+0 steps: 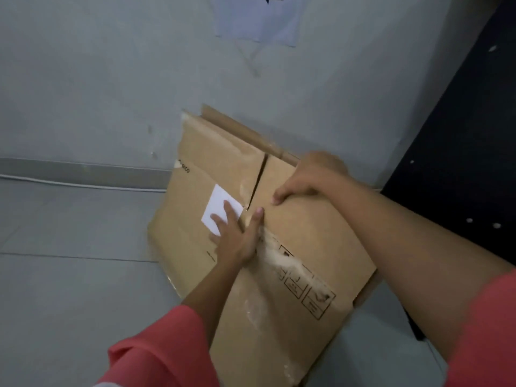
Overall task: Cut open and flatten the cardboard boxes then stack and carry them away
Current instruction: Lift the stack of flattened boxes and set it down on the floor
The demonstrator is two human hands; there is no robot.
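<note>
- Here the left hand (237, 236) lies flat, fingers spread, pressing the cardboard (307, 261) at centre frame, partly on a white label (216, 203)
- The right hand (307, 177), just up and right, grips the cardboard's upper edge
- The flattened cardboard runs lengthways from centre frame to the bottom edge, under both hands; the left sits nearer its middle seam
- Its far end nears the wall (111, 79)

We saw brown cardboard (293, 331), matt and dry, with a rough, pale, fibrous patch (279, 259) along its middle crease. A smooth white paper label (216, 203) sat on it, beside a shiny scrap of clear tape (244, 188). Our sleeve (162, 350) was soft matt cloth. The floor (69, 289) looked like smooth grey tile with a faint sheen; the wall (111, 79) was matt paint, lightly scuffed; the panel (460, 141) was matt black.
</note>
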